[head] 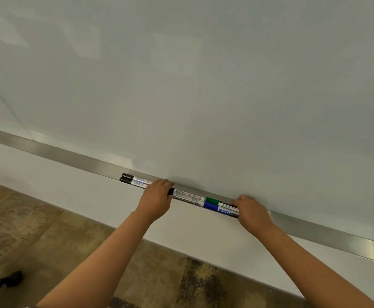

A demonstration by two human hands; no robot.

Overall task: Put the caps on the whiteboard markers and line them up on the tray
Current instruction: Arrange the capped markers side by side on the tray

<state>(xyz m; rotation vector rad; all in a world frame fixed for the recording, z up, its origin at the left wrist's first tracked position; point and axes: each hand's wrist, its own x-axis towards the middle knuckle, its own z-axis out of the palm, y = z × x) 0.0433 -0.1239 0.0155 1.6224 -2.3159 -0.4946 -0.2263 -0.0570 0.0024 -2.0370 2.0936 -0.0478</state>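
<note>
Head view shows you bracketing the markers from both ends, which looks like a squeeze to square them up along the metal tray under the whiteboard. Your left hand rests over the joint between the two black-capped markers, lying side by side at the left, and the middle marker, whose black cap pokes out from beneath your fingers. Your fingers curl loosely down onto the barrels; you seem to be pressing or nudging rather than clamping anything, though the fingertips are hidden, so I cannot tell for certain. Your right hand cups the far end of the green-capped marker and the blue-capped marker, fingers bent around their tails, and again the exact closure is out of sight. Every cap you can see is on. All the markers already lie in the tray, end to end in pairs, so the job looks nearly done.
</note>
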